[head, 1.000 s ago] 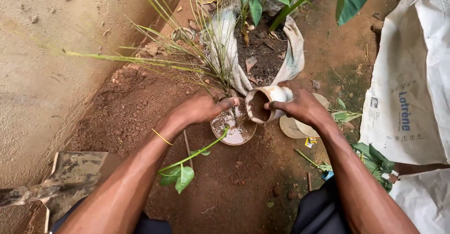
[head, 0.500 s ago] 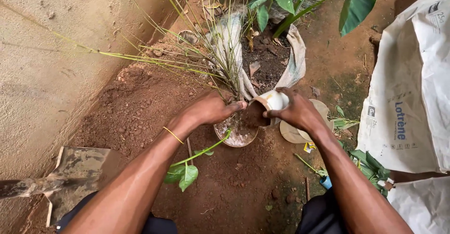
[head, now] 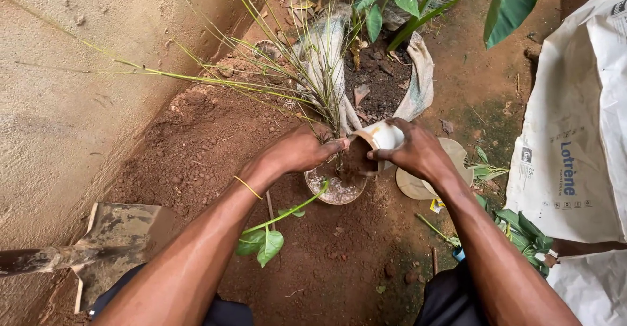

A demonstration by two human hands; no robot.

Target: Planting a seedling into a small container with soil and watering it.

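Crouched over red ground (head: 196, 149) at the foot of a wall (head: 59, 104). Left hand (head: 302, 149) closed around the base of a thin grass-like plant (head: 313, 91), grip tight on the stems just above a small pot (head: 336, 185), apparently to keep the plant upright and centred. Right hand (head: 411, 153) wrapped around a white cup (head: 379, 138), grip full around its side, cup tipped mouth-down toward the pot, touching or nearly touching the left fingertips, presumably so the muddy contents land right at the stems. Pot standing on the ground between the knees, wet and glistening inside. Just beyond, an open sack (head: 418, 78) of dark soil with broad-leaved plants. Beside the right wrist, a pale dish (head: 418, 185). Near the pot's front, a leafy cutting (head: 268, 241) lying on the ground. At the lower left edge, a muddy shovel (head: 111, 241); along the right edge, white bags (head: 575, 123).
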